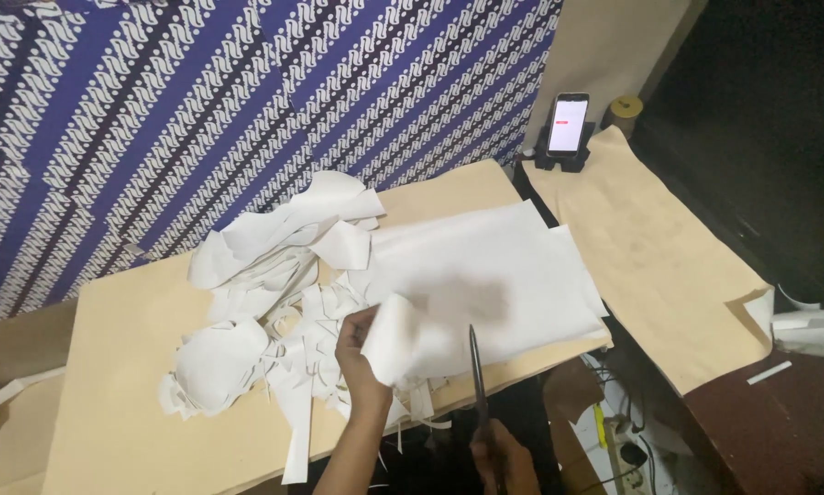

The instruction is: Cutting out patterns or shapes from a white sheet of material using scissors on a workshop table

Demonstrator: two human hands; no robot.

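My left hand (357,353) grips the lifted near corner of a large white sheet (494,275) that lies on a tan paper-covered table (119,422). My right hand (504,458), low at the frame's bottom edge, holds dark scissors (478,371) whose blades point up toward the sheet's near edge, just right of the left hand. A heap of white paper offcuts (265,302) lies to the left of the sheet, beside and under my left hand.
A blue and white patterned cloth (201,110) hangs behind the table. A phone on a black stand (566,128) stands at the back right, on a second brown sheet (659,257). White strips (811,330) lie far right. Cables and a power strip (627,449) sit below the gap.
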